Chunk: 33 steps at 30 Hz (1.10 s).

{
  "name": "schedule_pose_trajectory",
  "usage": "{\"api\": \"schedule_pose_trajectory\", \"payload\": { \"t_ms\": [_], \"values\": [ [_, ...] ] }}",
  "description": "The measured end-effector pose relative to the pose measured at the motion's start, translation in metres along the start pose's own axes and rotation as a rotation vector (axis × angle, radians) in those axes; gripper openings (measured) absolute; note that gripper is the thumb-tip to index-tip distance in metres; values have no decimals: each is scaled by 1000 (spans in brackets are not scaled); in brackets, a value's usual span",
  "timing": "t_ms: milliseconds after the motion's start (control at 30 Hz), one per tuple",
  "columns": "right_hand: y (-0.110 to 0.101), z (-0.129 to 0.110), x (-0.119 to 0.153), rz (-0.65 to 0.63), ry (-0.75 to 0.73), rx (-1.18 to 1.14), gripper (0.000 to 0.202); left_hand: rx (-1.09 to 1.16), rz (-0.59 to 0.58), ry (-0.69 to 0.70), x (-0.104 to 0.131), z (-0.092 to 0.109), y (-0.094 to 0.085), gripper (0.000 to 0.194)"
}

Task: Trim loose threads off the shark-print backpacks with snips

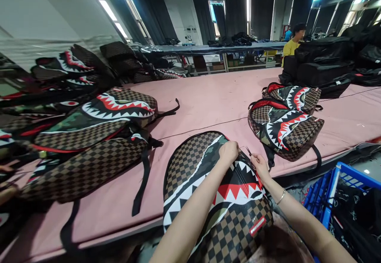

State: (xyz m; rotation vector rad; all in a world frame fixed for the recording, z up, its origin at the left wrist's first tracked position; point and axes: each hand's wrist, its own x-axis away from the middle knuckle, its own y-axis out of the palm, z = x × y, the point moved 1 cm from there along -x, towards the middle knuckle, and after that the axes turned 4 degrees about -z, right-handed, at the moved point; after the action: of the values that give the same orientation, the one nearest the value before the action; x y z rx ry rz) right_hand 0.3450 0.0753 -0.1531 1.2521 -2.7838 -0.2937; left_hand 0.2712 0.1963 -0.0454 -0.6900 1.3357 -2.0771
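Note:
A checkered backpack (238, 223) with a printed shark mouth rests at the table's near edge, directly in front of me. My left hand (229, 151) is closed on its upper edge, fingers curled under and partly hidden. Just to the right, my right hand (259, 167) grips a pair of small dark thread snips (249, 151), points up and toward my left hand. Something red shows below the right hand; whether it belongs to the snips or the bag I cannot tell.
Matching backpacks (98, 116) are piled on the left of the pink table (205, 92), and two more (288, 124) lie at right. Black bags (324, 64) are stacked behind. A blue crate (333, 199) stands low right. Someone in yellow (290, 48) is beyond; another person's hand (8, 191) shows far left.

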Motion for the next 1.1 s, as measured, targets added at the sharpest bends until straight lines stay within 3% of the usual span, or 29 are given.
{"api": "schedule_pose_trajectory", "payload": {
  "t_ms": [200,400,933,1100],
  "values": [
    [-4,12,1,19,-28,146,23,-75,-118,18,-13,-4,3,16],
    [0,5,1,-25,-69,268,17,-67,-143,32,-16,-15,6,22],
    [8,-3,0,-6,-143,483,15,-26,16,138,1,-5,9,12],
    [5,-1,-4,4,-162,505,18,81,97,130,4,-26,1,22]
  ]
}}
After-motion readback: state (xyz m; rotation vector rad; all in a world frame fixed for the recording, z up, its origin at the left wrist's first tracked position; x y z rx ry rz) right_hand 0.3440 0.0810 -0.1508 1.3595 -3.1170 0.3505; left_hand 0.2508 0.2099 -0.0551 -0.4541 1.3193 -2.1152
